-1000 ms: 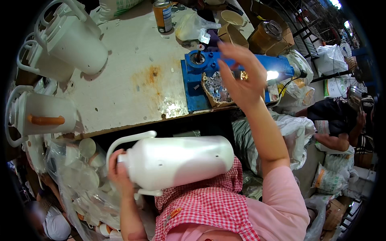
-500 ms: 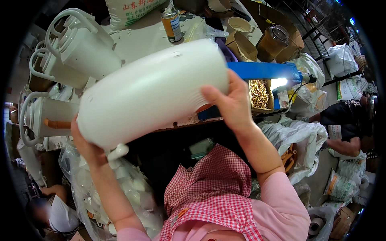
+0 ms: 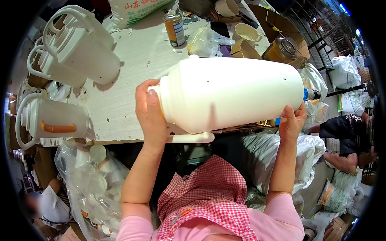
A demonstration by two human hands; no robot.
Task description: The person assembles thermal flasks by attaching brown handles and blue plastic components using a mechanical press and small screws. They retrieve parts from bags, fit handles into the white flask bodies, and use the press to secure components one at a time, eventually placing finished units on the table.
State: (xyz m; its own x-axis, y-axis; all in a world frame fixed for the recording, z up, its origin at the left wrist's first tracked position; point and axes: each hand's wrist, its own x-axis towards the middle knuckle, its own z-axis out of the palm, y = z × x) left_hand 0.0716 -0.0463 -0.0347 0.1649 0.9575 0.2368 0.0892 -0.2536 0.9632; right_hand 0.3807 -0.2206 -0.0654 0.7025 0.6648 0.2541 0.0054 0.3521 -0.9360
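L hand [image 3: 149, 116] wrapped round neck end of white jug [image 3: 237, 94]. Jug's held on its side, neck L, base R, above near edge of tabletop [image 3: 132, 108]; can't tell if it touches. Part of white handle [image 3: 191, 138] sticks out under the neck end. R hand [image 3: 292, 120] pinching the base end, thumb on the wall, fingers round the bottom edge.

Rest, L to R: another jug w/ orange handle [image 3: 58, 127] at tabletop's L end; more white jugs [image 3: 90, 56] grouped behind it; clear bag [image 3: 86, 180] of pale cups etc. below the edge; white sack [image 3: 138, 14] at back; orange/blue spray can [image 3: 175, 30], upright; small plastic bag [image 3: 201, 42] just R of can; beige cup [image 3: 246, 33]; lidded jar [image 3: 277, 52] w/ brownish contents; white bag [image 3: 261, 156] low, beside R forearm; tip of blue machine [image 3: 306, 94] past jug's base, mostly hidden; co-worker's dark shorts [image 3: 335, 128] far R.
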